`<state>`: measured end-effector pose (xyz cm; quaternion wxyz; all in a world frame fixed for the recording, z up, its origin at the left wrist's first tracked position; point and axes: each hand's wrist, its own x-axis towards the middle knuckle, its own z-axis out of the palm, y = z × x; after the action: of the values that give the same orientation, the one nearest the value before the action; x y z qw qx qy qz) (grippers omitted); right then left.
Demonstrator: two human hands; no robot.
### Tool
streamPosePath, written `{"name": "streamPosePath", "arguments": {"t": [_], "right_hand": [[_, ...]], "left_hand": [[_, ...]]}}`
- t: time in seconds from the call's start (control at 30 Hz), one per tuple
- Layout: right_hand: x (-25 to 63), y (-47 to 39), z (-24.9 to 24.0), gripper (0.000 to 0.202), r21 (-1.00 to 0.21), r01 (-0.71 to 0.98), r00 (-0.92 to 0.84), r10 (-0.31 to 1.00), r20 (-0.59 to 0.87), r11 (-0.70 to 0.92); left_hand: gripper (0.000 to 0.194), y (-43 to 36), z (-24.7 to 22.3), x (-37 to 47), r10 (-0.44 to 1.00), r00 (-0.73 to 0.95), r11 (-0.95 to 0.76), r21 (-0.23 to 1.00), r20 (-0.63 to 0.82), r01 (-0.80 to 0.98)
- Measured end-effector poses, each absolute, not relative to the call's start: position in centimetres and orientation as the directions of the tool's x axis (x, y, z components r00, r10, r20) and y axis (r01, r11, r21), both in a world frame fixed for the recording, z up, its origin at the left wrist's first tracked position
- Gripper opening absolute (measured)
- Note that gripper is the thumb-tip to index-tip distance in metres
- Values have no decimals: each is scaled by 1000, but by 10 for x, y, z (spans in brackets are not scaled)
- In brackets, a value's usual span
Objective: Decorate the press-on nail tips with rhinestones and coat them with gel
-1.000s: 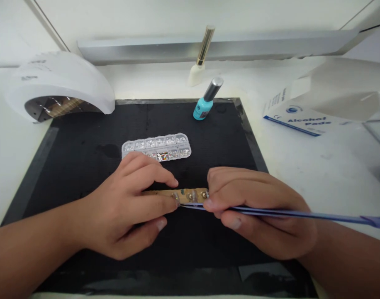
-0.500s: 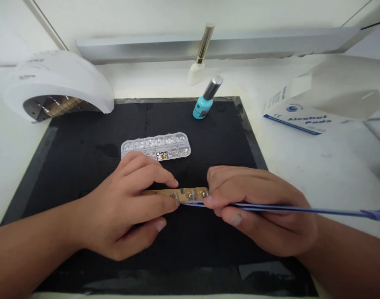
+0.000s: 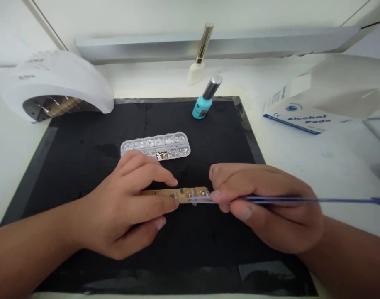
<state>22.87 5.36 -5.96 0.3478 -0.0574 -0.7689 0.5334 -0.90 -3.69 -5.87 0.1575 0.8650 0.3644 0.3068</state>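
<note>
A narrow tan strip (image 3: pixel 184 196) with small clear nail-tip-like pieces along it lies on the black mat (image 3: pixel 177 265). My left hand (image 3: pixel 124 203) steadies the strip, its fingers at the near and far edges and covering the left part. Between the thumb and fingers of my right hand (image 3: pixel 271 207) is a pair of blue-purple tweezers (image 3: pixel 339 200). Their tips point left over the strip, close to my left fingertip. Whether the tips hold anything is too small to tell. Just beyond my left hand sits a clear compartment case (image 3: pixel 159 141) of rhinestones, its near left corner hidden.
A white nail lamp (image 3: pixel 65 79) stands at the back left. On the mat's far side is a turquoise polish bottle (image 3: pixel 202 107), with a white gold-capped bottle (image 3: pixel 196 72) behind it. An alcohol pads box (image 3: pixel 308 118) stands at the right.
My right hand has shifted slightly right, and the tweezers have risen from the strip's near edge to lie across it. My left hand and the strip stay put.
</note>
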Motion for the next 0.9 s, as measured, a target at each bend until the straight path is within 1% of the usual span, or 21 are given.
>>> {"name": "streamPosePath", "arguments": {"t": [0.17,0.23,0.43,0.57,0.9], "right_hand": [[233,57,-70,16,-923,-255,-674,632,383,288],[235,58,-72,15,-937,-231,-656,669,350,263],[234,58,-71,13,-949,-185,-644,698,314,257],[233,57,-70,13,-950,-178,-649,695,310,258],[233,59,-72,13,-935,-211,-667,657,352,286]], "left_hand": [[24,-38,-59,-9,724,548,-689,494,420,531],[24,-38,-59,-9,727,555,-684,491,404,539],[23,-39,-60,-8,721,547,-692,491,426,530],[23,-38,-60,-8,721,549,-692,489,423,531],[24,-40,-59,-10,729,550,-683,487,408,544]]}}
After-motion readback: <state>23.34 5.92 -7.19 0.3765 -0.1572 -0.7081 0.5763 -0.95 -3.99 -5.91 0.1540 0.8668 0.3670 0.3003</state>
